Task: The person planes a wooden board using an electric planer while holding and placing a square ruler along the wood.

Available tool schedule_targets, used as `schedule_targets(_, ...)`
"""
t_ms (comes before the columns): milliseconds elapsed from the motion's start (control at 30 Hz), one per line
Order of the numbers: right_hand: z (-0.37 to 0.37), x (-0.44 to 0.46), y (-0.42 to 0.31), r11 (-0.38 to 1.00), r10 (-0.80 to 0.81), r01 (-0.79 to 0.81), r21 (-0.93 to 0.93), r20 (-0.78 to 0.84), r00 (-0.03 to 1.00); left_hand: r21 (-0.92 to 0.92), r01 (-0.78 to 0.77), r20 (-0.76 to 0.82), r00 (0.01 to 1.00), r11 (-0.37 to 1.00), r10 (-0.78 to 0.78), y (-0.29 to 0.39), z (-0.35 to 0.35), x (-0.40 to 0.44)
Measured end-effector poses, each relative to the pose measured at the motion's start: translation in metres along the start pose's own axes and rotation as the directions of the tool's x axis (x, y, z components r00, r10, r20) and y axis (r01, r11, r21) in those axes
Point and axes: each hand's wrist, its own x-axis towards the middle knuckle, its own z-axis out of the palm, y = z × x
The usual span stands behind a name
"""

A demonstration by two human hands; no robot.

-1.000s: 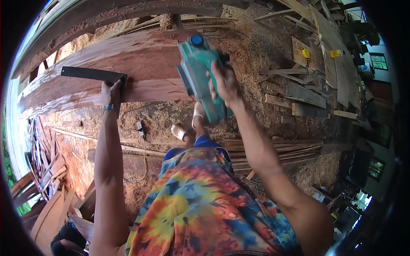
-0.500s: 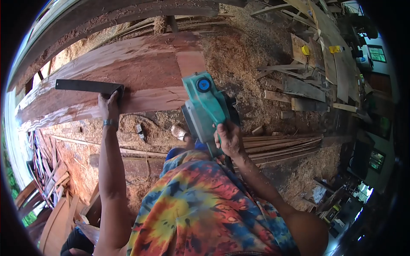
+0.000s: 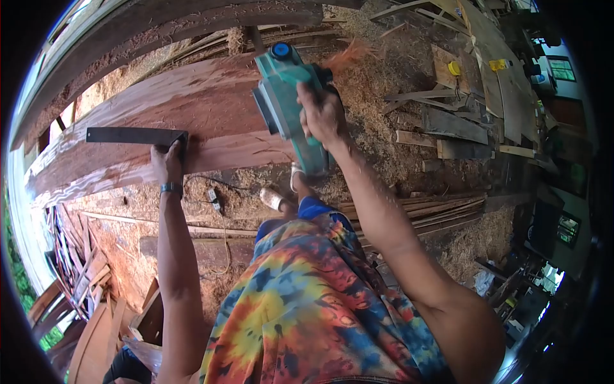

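Observation:
A wide reddish plank (image 3: 211, 96) lies across the view. On its near part rests a dark L-shaped square (image 3: 134, 135), and my left hand (image 3: 167, 164) grips it close to the corner. My right hand (image 3: 322, 116) is wrapped round the handle of a green power planer (image 3: 288, 102), which sits over the right end of the plank. Reddish shavings (image 3: 350, 55) spray from the planer's far right side. The planer hides the plank's end and its own underside.
Beams (image 3: 173, 32) run beyond the plank. Offcuts (image 3: 454, 125) and a yellow object (image 3: 454, 68) lie at the right. Thin strips (image 3: 422, 214) and a cable with a small box (image 3: 214, 197) are on the shaving-strewn ground. Part of a person shows at the lower left.
Over the last second the planer in my right hand came back toward my body, then went out across the plank again. Shavings now fly from it. My left hand and the square shifted slightly.

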Motion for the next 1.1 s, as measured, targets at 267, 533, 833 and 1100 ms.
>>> schedule_targets(267,0.006,0.085,-0.027,0.992,-0.085,0.091,-0.082,0.081,0.993,0.269,-0.057,-0.041,0.997,0.961,0.071,0.017,0.005,0.002)
schedule_targets(533,-0.053,0.036,-0.012,0.976,-0.071,0.036,0.215,0.161,0.984,0.666,-0.041,-0.014,0.998,0.744,0.067,0.071,0.033,-0.105)
schedule_targets(833,-0.223,-0.063,0.040,0.987,0.081,-0.104,0.121,0.183,0.980,0.905,-0.137,0.229,0.954,0.402,-0.192,0.173,0.197,-0.191)
schedule_targets(1100,-0.307,-0.089,0.080,0.975,0.177,-0.160,0.151,-0.108,0.978,0.934,-0.310,0.354,0.862,0.176,-0.363,0.188,0.258,-0.180)
